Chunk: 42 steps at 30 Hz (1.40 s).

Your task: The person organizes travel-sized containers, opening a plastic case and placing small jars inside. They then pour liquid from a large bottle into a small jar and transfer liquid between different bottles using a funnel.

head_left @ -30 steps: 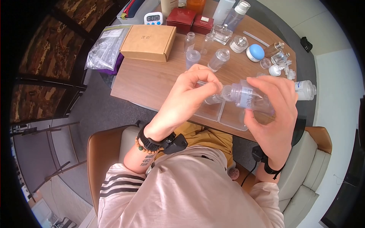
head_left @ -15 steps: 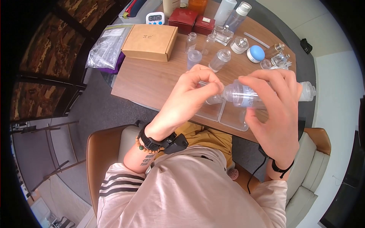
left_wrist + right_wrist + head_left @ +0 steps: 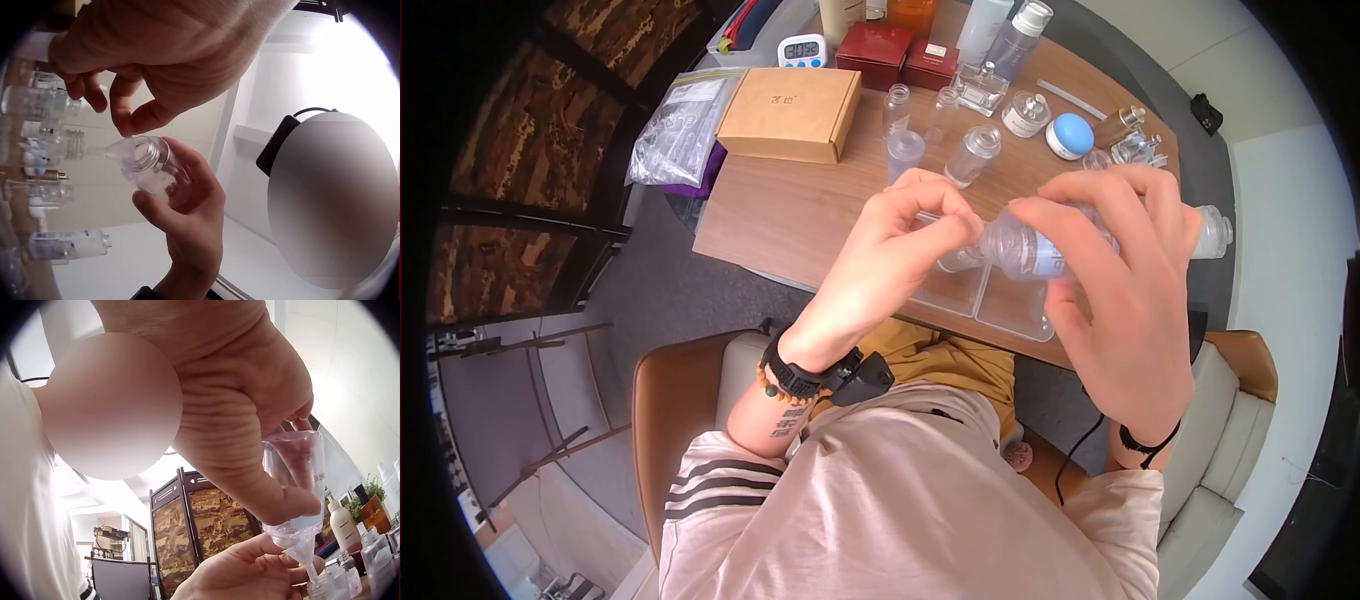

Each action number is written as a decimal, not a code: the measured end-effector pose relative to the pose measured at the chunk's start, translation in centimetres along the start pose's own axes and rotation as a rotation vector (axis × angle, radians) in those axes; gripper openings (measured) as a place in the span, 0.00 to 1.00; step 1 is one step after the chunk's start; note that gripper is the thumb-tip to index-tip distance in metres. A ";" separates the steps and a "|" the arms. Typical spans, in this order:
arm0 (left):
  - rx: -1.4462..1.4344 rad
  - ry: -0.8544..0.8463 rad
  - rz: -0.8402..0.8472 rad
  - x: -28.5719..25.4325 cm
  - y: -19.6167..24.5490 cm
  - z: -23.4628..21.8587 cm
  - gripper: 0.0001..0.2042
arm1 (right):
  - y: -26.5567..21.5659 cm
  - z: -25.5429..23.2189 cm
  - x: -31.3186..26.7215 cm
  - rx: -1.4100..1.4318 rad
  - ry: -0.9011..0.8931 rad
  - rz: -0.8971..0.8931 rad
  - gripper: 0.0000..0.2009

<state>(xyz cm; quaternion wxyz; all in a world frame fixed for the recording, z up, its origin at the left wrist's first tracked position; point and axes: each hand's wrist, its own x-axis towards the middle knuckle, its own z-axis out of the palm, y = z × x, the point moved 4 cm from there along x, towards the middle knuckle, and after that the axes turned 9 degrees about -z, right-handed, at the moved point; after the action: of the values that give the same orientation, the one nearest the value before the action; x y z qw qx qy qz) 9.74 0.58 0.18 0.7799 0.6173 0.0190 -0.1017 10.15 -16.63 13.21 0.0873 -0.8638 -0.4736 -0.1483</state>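
My right hand (image 3: 1120, 290) grips a clear plastic bottle (image 3: 1022, 250) with a pale label, thumb on one side and fingers on the other. In the right wrist view the bottle (image 3: 294, 469) is tipped mouth down over a small clear funnel (image 3: 303, 550). My left hand (image 3: 885, 245) pinches the funnel near its rim with thumb and fingertips, as the left wrist view shows best. The funnel's stem points into the neck of a small clear bottle (image 3: 331, 587) standing below. Seen from the head, my left fingers partly cover the funnel.
Several clear bottles, one of them (image 3: 974, 155), stand beyond my hands. A blue-lidded jar (image 3: 1069, 136) is at the right, a cardboard box (image 3: 788, 112) and timer (image 3: 802, 51) at the left. A clear divided tray (image 3: 1015, 328) lies at the table's near edge; another bottle (image 3: 1215, 232) is far right.
My right hand has turned over further, tipping the bottle more steeply and bringing its mouth close to the funnel. My left hand has stayed in place.
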 end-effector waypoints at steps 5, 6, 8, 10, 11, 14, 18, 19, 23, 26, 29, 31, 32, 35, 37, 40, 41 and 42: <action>0.008 0.005 0.004 0.0 0.1 0.0 0.07 | 0.1 0.1 -0.1 0.005 0.021 0.004 0.29; -0.008 0.011 -0.006 0.0 0.1 0.0 0.07 | 0.1 0.1 0.0 0.006 0.025 -0.002 0.29; -0.022 0.016 -0.016 -0.1 0.1 0.1 0.07 | 0.2 -0.1 0.0 0.007 0.031 -0.007 0.29; -0.014 0.016 -0.008 0.0 0.1 0.1 0.07 | 0.4 -0.3 0.0 0.003 0.046 -0.006 0.29; -0.013 0.013 -0.008 -0.1 0.3 0.1 0.07 | 0.4 -0.4 0.0 0.001 0.047 -0.004 0.29; 0.050 -0.002 -0.022 -0.1 0.6 0.3 0.03 | 0.6 -0.5 -0.1 0.025 0.024 0.004 0.29; 0.012 -0.002 -0.005 0.0 0.4 0.2 0.06 | 0.8 -0.2 -0.5 0.034 0.031 0.014 0.29; 0.005 0.005 -0.001 0.0 0.4 0.3 0.06 | 0.8 -0.1 -0.5 0.026 0.040 0.012 0.29; -0.002 -0.003 -0.012 0.0 0.3 0.3 0.06 | 1.0 0.2 -0.7 0.025 0.047 0.016 0.29; 0.003 -0.015 -0.008 0.0 0.2 0.2 0.06 | 1.1 0.2 -0.8 0.041 0.044 0.016 0.28; 0.002 -0.008 -0.013 0.0 0.1 0.1 0.06 | 1.2 0.3 -1.0 0.071 0.043 0.048 0.28; 0.001 0.002 -0.003 0.1 0.0 0.0 0.06 | 1.6 0.4 -1.4 0.115 0.076 0.086 0.28; 0.003 -0.002 -0.006 0.1 -0.1 -0.1 0.06 | 1.8 0.6 -1.7 0.115 0.077 0.091 0.28; 0.039 -0.001 -0.005 0.3 -0.5 -0.2 0.06 | 2.8 1.6 -3.3 0.247 0.192 0.178 0.27; 0.071 0.042 0.000 0.2 -0.6 -0.2 0.06 | 3.7 2.0 -4.7 0.460 0.402 0.310 0.28; 0.115 0.045 -0.033 0.2 -0.5 0.0 0.05 | 4.3 2.3 -6.2 0.556 0.504 0.359 0.29; 0.122 0.034 -0.035 0.2 -0.6 0.0 0.05 | 4.4 2.1 -6.3 0.552 0.512 0.368 0.29; 0.173 0.060 -0.029 0.2 -0.8 -0.2 0.05 | 4.5 1.8 -6.4 0.535 0.485 0.396 0.30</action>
<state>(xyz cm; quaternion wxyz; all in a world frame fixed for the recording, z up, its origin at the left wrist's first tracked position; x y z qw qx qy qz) 9.82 0.55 -0.64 0.7210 0.6849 0.0424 -0.0959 11.01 -23.57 9.27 0.4448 -0.8251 -0.2855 -0.1996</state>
